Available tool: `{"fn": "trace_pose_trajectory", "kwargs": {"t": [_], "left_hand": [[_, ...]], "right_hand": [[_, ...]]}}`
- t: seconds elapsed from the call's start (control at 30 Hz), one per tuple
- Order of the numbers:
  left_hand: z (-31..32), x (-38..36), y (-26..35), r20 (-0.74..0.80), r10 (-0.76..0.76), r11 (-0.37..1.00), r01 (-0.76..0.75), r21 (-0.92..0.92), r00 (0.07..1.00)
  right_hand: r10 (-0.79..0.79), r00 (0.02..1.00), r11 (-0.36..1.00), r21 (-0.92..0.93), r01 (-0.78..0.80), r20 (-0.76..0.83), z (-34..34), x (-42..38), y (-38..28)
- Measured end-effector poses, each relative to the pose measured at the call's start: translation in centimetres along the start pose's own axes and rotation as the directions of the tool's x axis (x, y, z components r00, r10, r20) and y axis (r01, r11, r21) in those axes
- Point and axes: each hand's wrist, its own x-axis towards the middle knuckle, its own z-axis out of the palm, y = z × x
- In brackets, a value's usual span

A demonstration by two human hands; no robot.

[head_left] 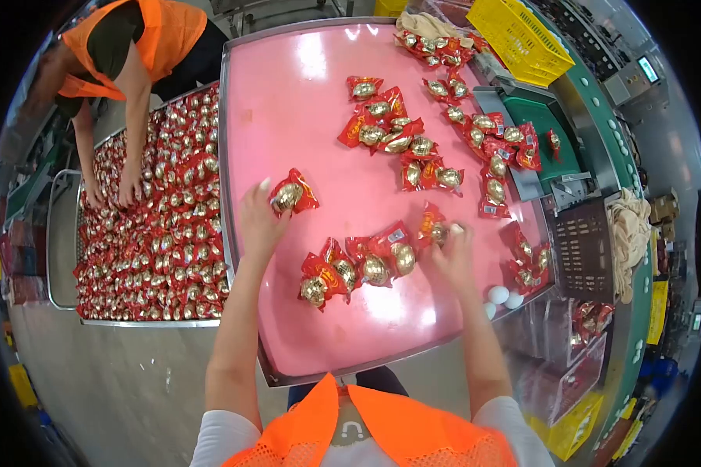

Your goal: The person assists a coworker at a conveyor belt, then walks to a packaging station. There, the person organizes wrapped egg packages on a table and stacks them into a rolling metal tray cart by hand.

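Observation:
On the pink tabletop, my left hand (259, 218) has its thumb and fingers around the left side of a red plastic packet with a gold egg-shaped item inside (294, 194). Farther right, my right hand (452, 253) pinches another such red packet (431, 222), partly hidden by the fingers. Between my hands and nearer to me lies a row of the same packets (375, 268), some touching or overlapping. A larger loose group of packets (393, 132) lies beyond them, and more packets (494, 167) sit along the table's right side.
At left, a co-worker's hands (130, 185) reach into a wide tray (152, 322) filled with packets. Several white balls or eggs (499, 295) lie at the near right corner. A brown basket (582, 249), a yellow crate (518, 43) and a green conveyor (600, 117) border the right side.

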Motion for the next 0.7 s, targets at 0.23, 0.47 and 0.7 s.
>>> {"fn": "trace_pose_trajectory", "kwargs": {"t": [0.23,0.47,0.7], "left_hand": [[2.8,-0.1,-3.4,0.195,-0.024,0.999,0.017,0.04,0.981],[-4.2,-13.5,1.0,0.246,-0.174,0.976,0.2,-0.088,0.954],[-5.8,-15.5,5.8,0.166,0.106,0.992,-0.094,-0.079,0.98]], "right_hand": [[-0.161,0.905,0.952,-0.181,0.249,0.394,1.2,3.6,1.7],[-0.157,0.921,0.942,-0.225,0.248,0.357,0.8,-0.7,-2.4],[-0.164,0.867,0.961,-0.123,0.249,0.471,-0.6,-1.6,-0.6]]}}
